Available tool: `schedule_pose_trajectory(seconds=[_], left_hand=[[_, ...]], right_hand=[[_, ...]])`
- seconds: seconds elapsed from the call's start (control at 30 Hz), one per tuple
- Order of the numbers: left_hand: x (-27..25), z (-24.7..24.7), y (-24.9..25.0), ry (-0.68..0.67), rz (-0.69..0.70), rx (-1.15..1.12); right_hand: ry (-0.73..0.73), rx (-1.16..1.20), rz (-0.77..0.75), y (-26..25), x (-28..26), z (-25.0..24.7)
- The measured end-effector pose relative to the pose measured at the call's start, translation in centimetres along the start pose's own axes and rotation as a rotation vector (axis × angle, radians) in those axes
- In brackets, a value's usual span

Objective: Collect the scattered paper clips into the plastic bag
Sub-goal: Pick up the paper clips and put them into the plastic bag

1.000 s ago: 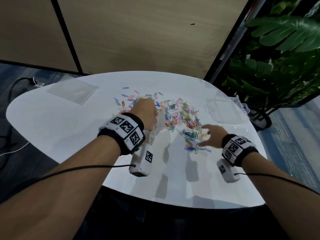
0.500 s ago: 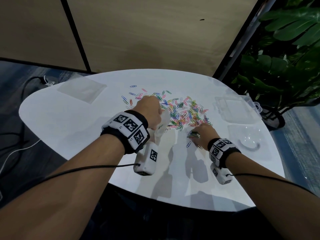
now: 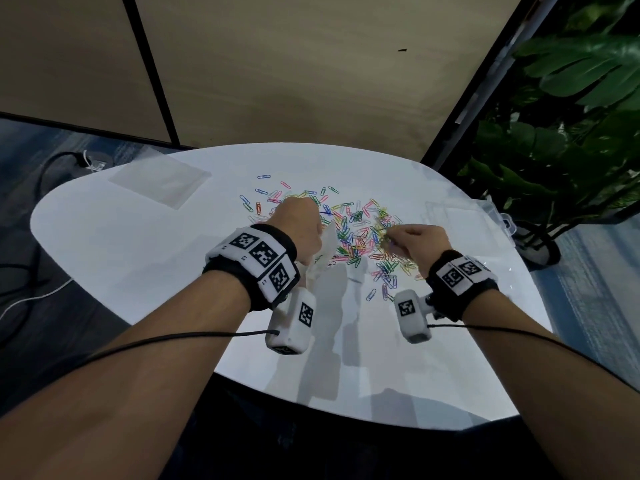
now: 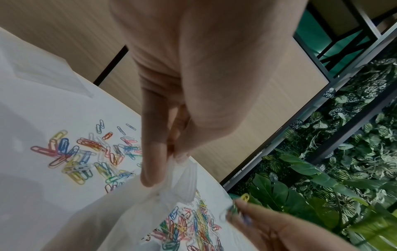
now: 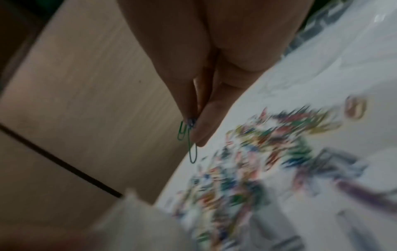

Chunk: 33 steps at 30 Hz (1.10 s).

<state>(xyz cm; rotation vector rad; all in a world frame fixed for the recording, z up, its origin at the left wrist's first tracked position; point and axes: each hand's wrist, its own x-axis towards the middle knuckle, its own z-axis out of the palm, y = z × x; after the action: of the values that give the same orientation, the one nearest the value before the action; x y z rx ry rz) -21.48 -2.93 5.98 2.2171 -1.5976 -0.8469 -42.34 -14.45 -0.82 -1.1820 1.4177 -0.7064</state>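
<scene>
Colourful paper clips lie scattered over the middle of the white table. My left hand pinches the top edge of a clear plastic bag and holds it up above the table; the left wrist view shows the bag hanging from my fingertips. My right hand is raised just right of the bag and pinches a small bunch of paper clips. In the blurred right wrist view green clips dangle from its fingertips.
A second flat clear bag lies at the table's far left. A clear plastic box sits at the right edge, a potted plant stands beyond it. Cables run across the floor on the left.
My right hand swept in from the right side of the pile, closed on some clips and lifted them toward the bag. The left hand stayed put, holding the bag.
</scene>
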Motion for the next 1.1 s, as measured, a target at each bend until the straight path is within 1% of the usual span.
schedule_pose_trajectory(seconds=[0.03, 0.07, 0.13, 0.2, 0.27, 0.3, 0.37, 0.4, 0.43, 0.5, 0.53, 0.6, 0.63, 0.67, 0.7, 0.8, 0.83, 0.87, 0.9, 0.93, 1.03, 1.1], left_hand=[[0.0, 0.1, 0.0, 0.002, -0.003, 0.003], [0.0, 0.2, 0.1, 0.005, -0.007, 0.005], [0.1, 0.4, 0.2, 0.013, -0.004, 0.001], [0.1, 0.6, 0.3, 0.022, -0.008, -0.023], [0.0, 0.8, 0.3, 0.037, -0.014, -0.057], [0.0, 0.8, 0.3, 0.042, -0.013, -0.067], [0.0, 0.8, 0.2, 0.040, -0.017, -0.080], [0.0, 0.8, 0.1, 0.038, -0.022, -0.088], [0.0, 0.7, 0.0, 0.035, -0.024, -0.095], [0.0, 0.5, -0.1, 0.034, -0.025, -0.097], [0.1, 0.4, -0.2, 0.040, -0.027, -0.095], [0.1, 0.3, -0.3, 0.038, -0.035, -0.097], [0.1, 0.2, -0.3, 0.033, -0.039, -0.098], [0.1, 0.2, -0.3, 0.031, -0.040, -0.098], [0.0, 0.1, -0.3, 0.029, -0.038, -0.096], [0.0, 0.0, -0.4, 0.034, -0.024, -0.077], [0.0, 0.0, -0.4, 0.034, -0.024, -0.074], [0.1, -0.1, -0.5, 0.033, -0.026, -0.072], [0.1, -0.2, -0.6, 0.032, -0.026, -0.065], [0.2, -0.2, -0.6, 0.032, -0.026, -0.056], [0.2, -0.3, -0.9, 0.033, -0.024, -0.031], [0.3, -0.4, -1.0, 0.035, -0.022, -0.028]], right_hand=[[-0.076, 0.187, 0.032, -0.9, -0.8, 0.7], [-0.147, 0.287, 0.053, -1.6, -1.5, 1.4], [-0.266, 0.320, 0.057, -2.8, -3.0, 2.9], [-0.318, 0.277, 0.028, -3.2, -4.1, 4.3], [-0.307, 0.176, -0.015, -2.9, -4.6, 5.7], [-0.278, 0.061, -0.067, -2.4, -4.6, 6.3], [-0.229, -0.253, -0.217, -1.4, -4.5, 7.0], [-0.235, -0.386, -0.284, -1.3, -4.5, 7.2], [-0.275, -0.476, -0.331, -1.3, -4.6, 7.3], [-0.345, -0.561, -0.408, -1.9, -5.1, 7.1], [-0.342, -0.532, -0.427, -2.3, -5.1, 6.8], [-0.285, -0.360, -0.382, -2.6, -4.3, 5.4], [-0.246, -0.324, -0.338, -2.4, -3.4, 4.4], [-0.208, -0.387, -0.278, -1.9, -2.3, 3.2], [-0.187, -0.553, -0.199, -1.3, -1.4, 1.9], [-0.146, -1.241, 0.198, 2.1, 0.3, -1.8], [-0.136, -1.394, 0.271, 3.5, 0.5, -2.5], [-0.141, -1.483, 0.296, 4.7, 0.6, -3.0], [-0.156, -1.510, 0.296, 5.7, 0.8, -3.3], [-0.167, -1.498, 0.286, 6.4, 1.1, -3.4], [-0.142, -1.402, 0.274, 5.9, 1.0, -2.0], [-0.126, -1.396, 0.214, 5.2, 1.0, -0.7]])
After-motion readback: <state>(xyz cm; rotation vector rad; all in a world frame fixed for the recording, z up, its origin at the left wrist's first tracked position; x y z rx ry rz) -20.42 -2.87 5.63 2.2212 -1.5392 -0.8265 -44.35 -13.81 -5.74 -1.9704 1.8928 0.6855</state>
